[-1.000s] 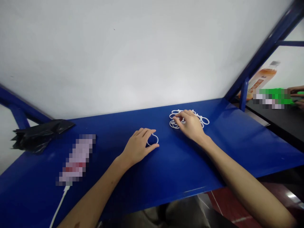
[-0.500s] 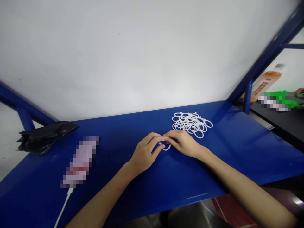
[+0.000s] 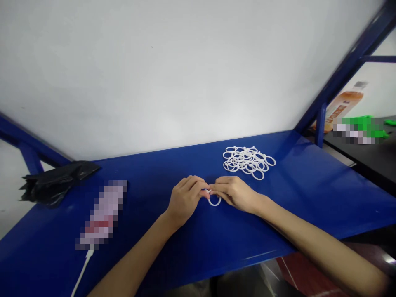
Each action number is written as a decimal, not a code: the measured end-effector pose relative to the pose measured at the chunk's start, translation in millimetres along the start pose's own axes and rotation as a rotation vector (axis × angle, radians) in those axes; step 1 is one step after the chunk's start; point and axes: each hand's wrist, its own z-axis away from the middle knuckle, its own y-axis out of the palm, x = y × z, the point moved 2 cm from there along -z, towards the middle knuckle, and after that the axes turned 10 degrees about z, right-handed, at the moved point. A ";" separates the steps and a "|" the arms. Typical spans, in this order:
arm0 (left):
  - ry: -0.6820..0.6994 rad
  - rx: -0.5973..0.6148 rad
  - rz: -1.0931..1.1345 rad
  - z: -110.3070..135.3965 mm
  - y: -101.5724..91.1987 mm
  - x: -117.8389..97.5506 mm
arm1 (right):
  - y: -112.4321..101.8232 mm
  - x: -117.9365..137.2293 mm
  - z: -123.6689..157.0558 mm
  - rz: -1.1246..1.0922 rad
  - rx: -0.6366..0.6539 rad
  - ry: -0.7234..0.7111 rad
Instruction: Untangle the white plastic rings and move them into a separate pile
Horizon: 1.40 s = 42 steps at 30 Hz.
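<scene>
A thin white ring (image 3: 214, 203) hangs between my two hands, low over the blue table (image 3: 148, 165). My left hand (image 3: 186, 200) pinches it at its upper left with thumb and fingers. From the other side my right hand (image 3: 236, 193) grips the ring's upper right, and the fingertips of both hands almost meet there. The join at the top of the ring is partly hidden by fingers. Just beyond my right hand lies a loose pile of similar white rings (image 3: 247, 160), several overlapping, each with a small knob.
At the left lie a black plastic bag (image 3: 58, 181) and a blurred-out pinkish object (image 3: 103, 214) with a white cable (image 3: 82, 272). Blue metal posts (image 3: 321, 123) flank the table, with a white wall (image 3: 185, 82) behind. A bottle (image 3: 345, 105) stands on a dark surface at right.
Both hands have come slightly nearer to me, with fingertips closer together. The ring's gap at the left is now covered by my left fingers, and the ring hangs lower.
</scene>
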 end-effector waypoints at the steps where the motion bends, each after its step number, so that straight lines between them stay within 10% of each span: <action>1: -0.006 0.012 -0.005 0.3 0.2 0.7 | 0.4 0.4 0.3 0.028 0.014 -0.006; 8: -0.199 0.133 -0.139 -2.2 7.7 13.2 | 1.4 -10.1 0.0 0.128 0.031 0.097; 24: -0.306 0.297 -0.117 11.1 22.4 19.8 | -43.4 -119.2 46.2 0.581 -0.342 0.894; 42: -0.315 0.307 -0.105 11.3 22.3 21.5 | -17.0 -142.3 52.4 0.494 -0.131 0.763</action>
